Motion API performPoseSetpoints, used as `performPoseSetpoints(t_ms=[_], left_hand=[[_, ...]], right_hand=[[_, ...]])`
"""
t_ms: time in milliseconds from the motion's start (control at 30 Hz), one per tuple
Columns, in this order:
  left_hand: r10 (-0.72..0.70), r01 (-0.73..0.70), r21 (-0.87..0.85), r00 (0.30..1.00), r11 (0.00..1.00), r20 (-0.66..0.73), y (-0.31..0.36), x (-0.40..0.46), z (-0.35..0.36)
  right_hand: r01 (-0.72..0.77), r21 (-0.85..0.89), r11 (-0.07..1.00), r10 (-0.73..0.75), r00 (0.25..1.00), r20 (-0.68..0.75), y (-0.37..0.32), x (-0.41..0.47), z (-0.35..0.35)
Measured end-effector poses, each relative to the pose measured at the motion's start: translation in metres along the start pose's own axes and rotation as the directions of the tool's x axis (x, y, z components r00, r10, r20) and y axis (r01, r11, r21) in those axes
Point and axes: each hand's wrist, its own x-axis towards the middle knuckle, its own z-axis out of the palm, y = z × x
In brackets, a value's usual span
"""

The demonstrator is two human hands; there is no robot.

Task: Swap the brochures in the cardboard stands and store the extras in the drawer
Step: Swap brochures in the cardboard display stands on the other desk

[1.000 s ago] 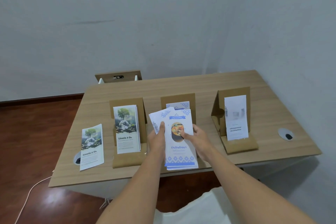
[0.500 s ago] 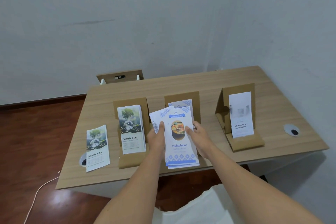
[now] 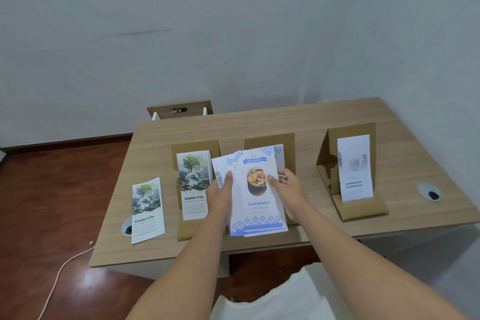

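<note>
Not much moved in the last second: left hand [image 3: 220, 199] and right hand [image 3: 287, 189] still pinch the blue-and-white paper brochure stack [image 3: 257, 195] above the middle brown cardboard stand [image 3: 270, 141], so the swap's pending.

Your view is evenly lit by soft, diffuse light, with no hard shadows on the pale wood-grain desk [image 3: 298, 122]. A glossy sheen marks the red-brown wooden floor [image 3: 52, 189] at near left. Wide-angle distortion bends the edges; the far-right white brochure [image 3: 354, 167] looks washed out and blurry.

Three cardboard stands [image 3: 270, 141] line the desk [image 3: 298, 119] mid-depth; bare wood runs behind them to the back edge and between them.
</note>
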Motion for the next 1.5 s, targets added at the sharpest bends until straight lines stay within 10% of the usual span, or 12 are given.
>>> performPoseSetpoints(t_ms=[533, 1067, 1500], left_hand=[[0.008, -0.01, -0.103, 1.0, 0.995, -0.021, 0.006, -0.003, -0.01], [-0.003, 0.001, -0.078, 0.999, 0.997, -0.035, 0.008, -0.018, -0.019], [0.065, -0.066, -0.076, 0.998, 0.995, -0.023, 0.027, -0.015, -0.027]], right_hand=[[-0.041, 0.09, 0.995, 0.035, 0.997, 0.074, -0.007, 0.002, 0.028], [0.033, -0.251, 0.967, 0.027, 0.972, 0.233, -0.012, -0.013, 0.039], [-0.059, -0.107, 0.993, 0.07, 0.993, 0.098, -0.022, 0.007, 0.023]])
